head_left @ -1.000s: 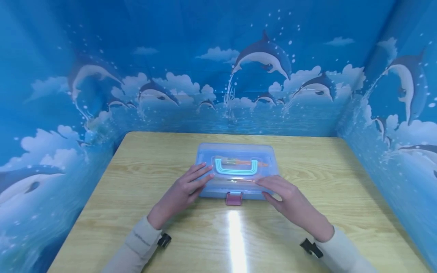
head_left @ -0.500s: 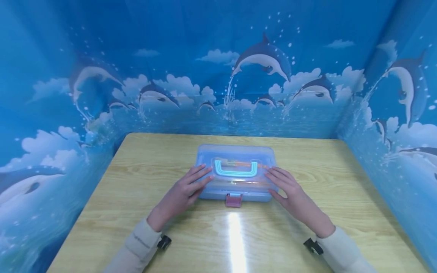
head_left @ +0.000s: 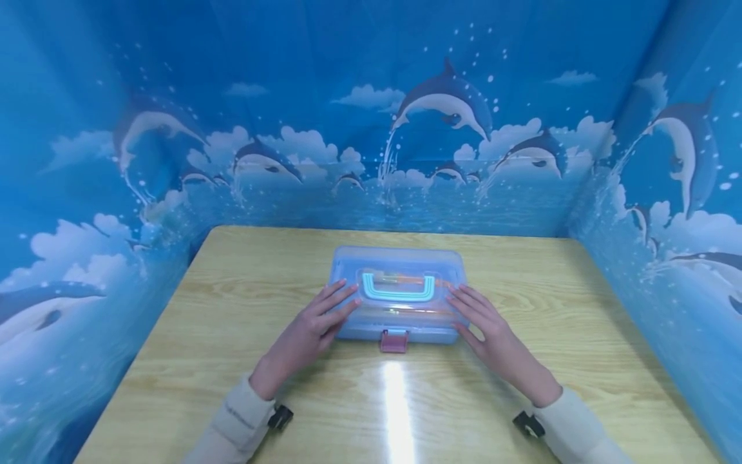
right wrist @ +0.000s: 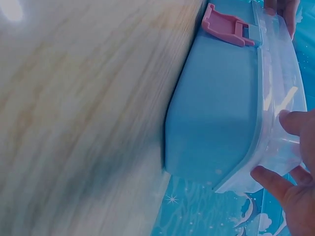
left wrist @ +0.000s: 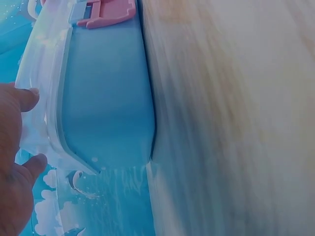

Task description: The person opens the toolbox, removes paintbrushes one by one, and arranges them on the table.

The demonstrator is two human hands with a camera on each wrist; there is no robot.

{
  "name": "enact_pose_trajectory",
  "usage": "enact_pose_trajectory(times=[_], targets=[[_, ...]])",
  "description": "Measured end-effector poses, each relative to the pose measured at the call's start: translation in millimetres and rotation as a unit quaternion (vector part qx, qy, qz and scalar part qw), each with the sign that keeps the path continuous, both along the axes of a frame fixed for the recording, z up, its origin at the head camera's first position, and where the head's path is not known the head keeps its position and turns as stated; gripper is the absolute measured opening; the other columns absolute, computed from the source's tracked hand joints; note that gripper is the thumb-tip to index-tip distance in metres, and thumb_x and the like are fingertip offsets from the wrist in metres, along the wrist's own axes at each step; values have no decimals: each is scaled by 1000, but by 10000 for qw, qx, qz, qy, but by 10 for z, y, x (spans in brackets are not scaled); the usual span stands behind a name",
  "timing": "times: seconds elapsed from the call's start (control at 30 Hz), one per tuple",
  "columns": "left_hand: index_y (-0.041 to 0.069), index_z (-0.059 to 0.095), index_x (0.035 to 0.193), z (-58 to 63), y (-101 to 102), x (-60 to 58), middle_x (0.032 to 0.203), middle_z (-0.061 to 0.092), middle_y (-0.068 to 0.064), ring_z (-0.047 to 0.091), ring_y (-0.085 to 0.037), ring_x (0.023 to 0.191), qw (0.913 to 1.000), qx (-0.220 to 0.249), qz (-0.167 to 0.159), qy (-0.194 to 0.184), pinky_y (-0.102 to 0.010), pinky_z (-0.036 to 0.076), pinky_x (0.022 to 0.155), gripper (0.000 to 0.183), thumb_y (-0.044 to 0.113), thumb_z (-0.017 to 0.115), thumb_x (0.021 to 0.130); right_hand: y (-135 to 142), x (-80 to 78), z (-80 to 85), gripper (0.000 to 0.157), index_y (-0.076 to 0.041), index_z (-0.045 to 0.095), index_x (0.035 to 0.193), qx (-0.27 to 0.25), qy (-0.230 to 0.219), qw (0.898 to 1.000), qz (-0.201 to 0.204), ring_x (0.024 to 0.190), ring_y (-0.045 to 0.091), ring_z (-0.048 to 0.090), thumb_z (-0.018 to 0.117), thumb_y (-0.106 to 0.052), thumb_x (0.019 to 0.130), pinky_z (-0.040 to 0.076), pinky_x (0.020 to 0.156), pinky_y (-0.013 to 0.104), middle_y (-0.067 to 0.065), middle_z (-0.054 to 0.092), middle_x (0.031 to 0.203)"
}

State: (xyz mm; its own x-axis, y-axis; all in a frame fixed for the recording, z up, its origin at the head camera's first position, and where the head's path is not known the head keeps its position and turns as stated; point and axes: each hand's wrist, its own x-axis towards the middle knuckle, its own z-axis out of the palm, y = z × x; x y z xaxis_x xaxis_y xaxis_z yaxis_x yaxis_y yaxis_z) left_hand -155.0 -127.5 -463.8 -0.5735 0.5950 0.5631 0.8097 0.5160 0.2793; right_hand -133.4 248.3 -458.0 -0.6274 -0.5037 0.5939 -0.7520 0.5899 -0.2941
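A blue plastic box [head_left: 348, 325] with a clear lid [head_left: 400, 256] stands in front of me. Its light-blue carrying handle [head_left: 399, 296] lies flat across the lid, and slender orange items show through the plastic. At the front, a pink latch [head_left: 394, 342] juts outward, as the latch [right wrist: 227, 25] in the right wrist view also shows. My left hand [head_left: 315, 323] rests its spread fingers on the lid's left side. On the right side, my right hand [head_left: 491, 330] touches the lid with extended fingers, its thumb by the front corner. The box's inside is mostly hidden.
The box stands on a wood-grain table [head_left: 243, 277]. Behind and on both sides hangs a blue dolphin-print cloth [head_left: 324, 90]. A bright light reflection [head_left: 398, 412] lies on the tabletop in front of the box.
My right hand has shifted from the lid's front, nearer the latch, outward to its right side. My left hand has stayed on the left side. The box has hardly moved.
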Motion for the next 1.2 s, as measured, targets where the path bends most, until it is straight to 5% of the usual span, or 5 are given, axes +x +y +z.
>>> enact_pose_trajectory(times=[0.33,0.6,0.87,1.2], targets=[[10,59,143,-2,22,21,155,50,-9,40,-33,147,9999,124,78,45,-45,41,117,62,-7,75,86,-48,23,-37,60,3,57,140,-462,-200,9987,-22,148,31,39,73,6,82,27,125,29,23,52,148],[8,60,142,-6,35,21,154,51,-10,41,-33,147,9998,76,66,160,-44,41,118,58,-4,74,88,-84,20,-62,49,5,62,134,-959,180,9951,121,145,31,44,71,3,86,33,122,29,27,57,141],[6,58,142,34,53,32,154,50,-12,41,-34,147,9997,176,53,178,-48,39,118,59,-4,75,87,-78,45,-24,67,3,62,134,-1155,-354,9926,-137,147,23,42,82,14,71,35,119,23,26,55,144],[6,57,144,138,63,1,154,50,-14,40,-34,147,9998,182,29,21,-44,38,120,59,-3,75,88,-98,62,14,82,3,60,136,-1126,-371,9926,-263,149,22,39,89,15,60,35,118,21,25,54,146]])
